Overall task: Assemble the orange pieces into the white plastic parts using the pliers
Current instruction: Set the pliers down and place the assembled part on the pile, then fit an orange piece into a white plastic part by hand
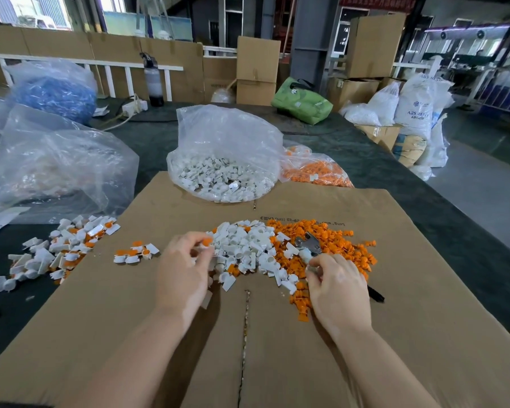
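Note:
On the flattened cardboard [277,334] lies a heap of loose white plastic parts [245,248], and a heap of orange pieces [336,245] spreads to its right. My left hand [183,269] pinches a white part with an orange piece [207,242] at its fingertips, at the left edge of the white heap. My right hand [336,287] grips the pliers [308,245]. Their metal jaws lie over the orange heap, and a black handle end sticks out beyond the hand. Assembled white-and-orange parts [136,253] lie to the left.
A bigger pile of assembled parts [56,248] spills off the cardboard's left edge. Behind the heaps stand an open bag of white parts [224,172] and a bag of orange pieces [315,170]. Large clear bags [59,163] sit at the left. Boxes and sacks line the back and right.

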